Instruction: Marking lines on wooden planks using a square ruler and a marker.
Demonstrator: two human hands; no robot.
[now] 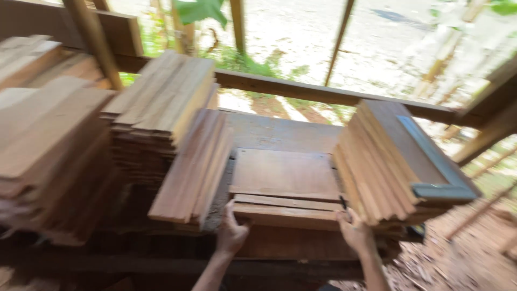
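Observation:
A short stack of flat brown wooden boards (284, 175) lies in the middle of a wooden bench. My left hand (231, 233) grips the near left corner of this stack. My right hand (354, 230) holds the near right corner, with a dark pencil-like thing sticking up by its fingers. The frame is blurred by motion.
Tall piles of boards (161, 102) stand at the left, with a leaning pile (194, 167) beside the middle stack. Another pile (382, 161) at the right carries a grey metal square (439, 167). A wooden rail (323, 94) runs behind. Sawdust ground (463, 258) lies lower right.

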